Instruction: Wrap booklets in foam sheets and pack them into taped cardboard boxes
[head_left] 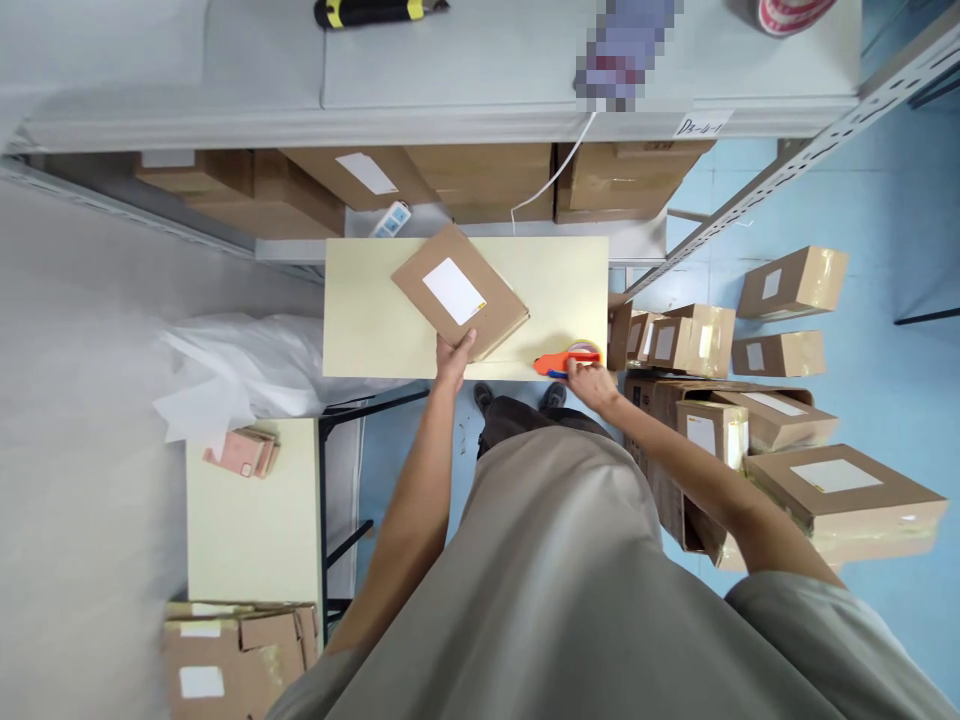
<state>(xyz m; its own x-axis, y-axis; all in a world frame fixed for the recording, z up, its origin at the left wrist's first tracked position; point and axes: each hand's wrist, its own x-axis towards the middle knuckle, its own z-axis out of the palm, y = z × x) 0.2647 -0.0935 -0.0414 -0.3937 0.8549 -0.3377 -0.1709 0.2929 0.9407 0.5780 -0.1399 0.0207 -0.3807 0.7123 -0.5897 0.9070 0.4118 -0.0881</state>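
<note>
A flat cardboard box (491,285) with a white label on top lies turned at an angle over the pale yellow table (360,340). My left hand (454,358) grips its near corner, thumb on the upper face and the other fingers hidden below. At the table's right front edge, my right hand (592,384) is closed on an orange tape dispenser (553,363) with blue parts and a roll of tape in it. The dispenser is apart from the box, to its right.
A grey shelf (487,75) behind the table carries a black-and-yellow cutter (371,11) and a red-and-white tape roll (791,12). Cardboard boxes (480,180) fill its lower level. Labelled parcels (847,490) are piled at right. A side table (247,540) holds pink phone cases (244,452).
</note>
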